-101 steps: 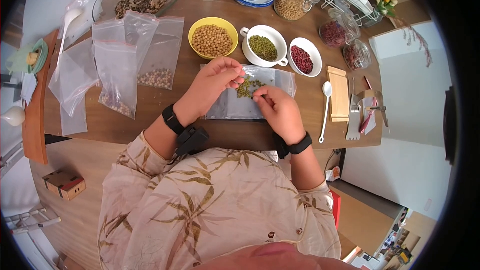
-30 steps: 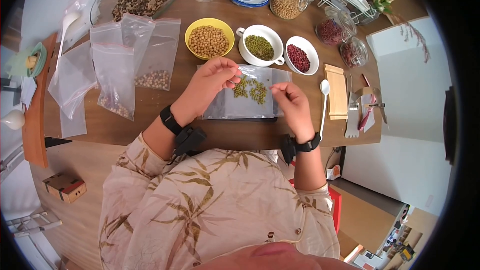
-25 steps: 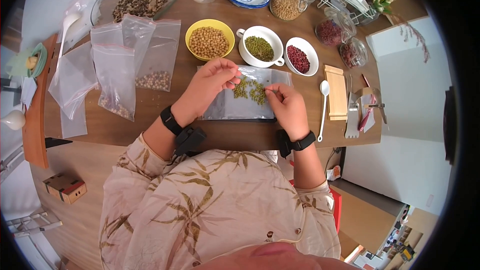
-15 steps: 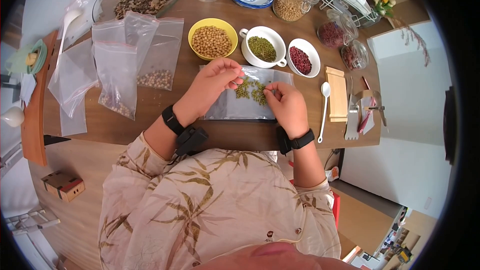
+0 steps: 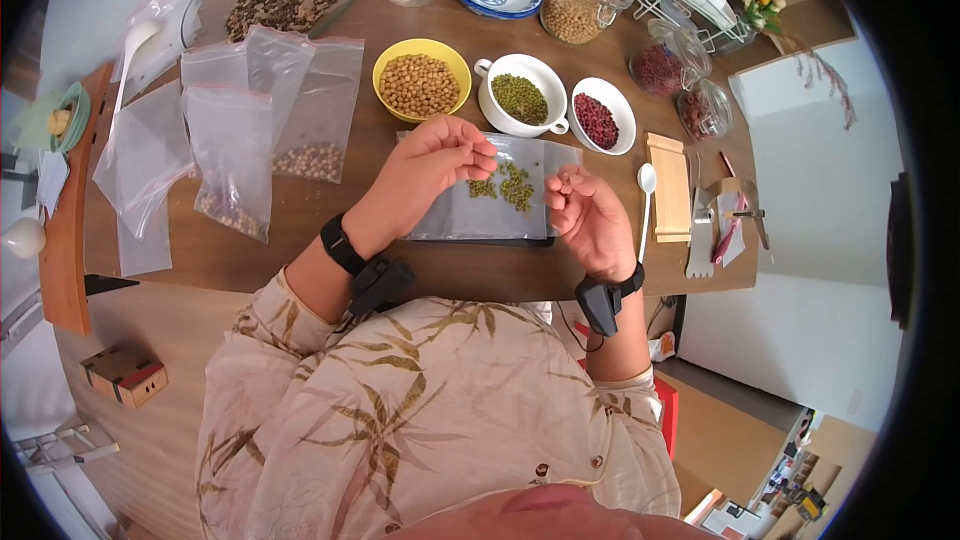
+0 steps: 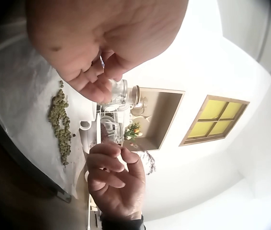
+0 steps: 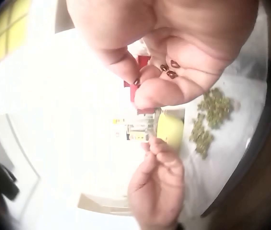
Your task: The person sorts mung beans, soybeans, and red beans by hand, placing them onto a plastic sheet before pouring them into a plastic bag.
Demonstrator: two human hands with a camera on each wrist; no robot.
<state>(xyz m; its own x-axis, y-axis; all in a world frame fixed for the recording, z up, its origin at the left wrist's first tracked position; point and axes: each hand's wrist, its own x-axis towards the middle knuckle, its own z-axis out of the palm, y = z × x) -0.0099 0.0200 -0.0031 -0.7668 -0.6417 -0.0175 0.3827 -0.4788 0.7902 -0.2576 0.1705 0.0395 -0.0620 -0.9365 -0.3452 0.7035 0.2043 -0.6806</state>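
Observation:
My right hand (image 5: 595, 220) is raised at the right end of a clear plastic bag (image 5: 440, 215), palm turned upward. In the right wrist view its curled fingers hold several dark red beans (image 7: 172, 74), one of them between thumb and fingertip. Green beans (image 5: 516, 188) lie in two loose groups on the bag, between the hands. Over the bag's left part is my left hand (image 5: 435, 165), fingers bent and thumb close to them; whether anything is inside is hidden, also in the left wrist view, where the hand (image 6: 106, 38) fills the top.
Behind the bag stand a yellow bowl of chickpeas (image 5: 418, 83), a two-handled white bowl of green beans (image 5: 519, 98) and a white bowl of red beans (image 5: 596, 122). Zip bags (image 5: 225, 160) lie left; a white spoon (image 5: 646, 180) and wooden board (image 5: 668, 185) lie right.
My right hand has moved off the green beans to the right and turned palm up. Over the earlier frames, the green beans spread into two groups. My left hand has stayed nearly in place.

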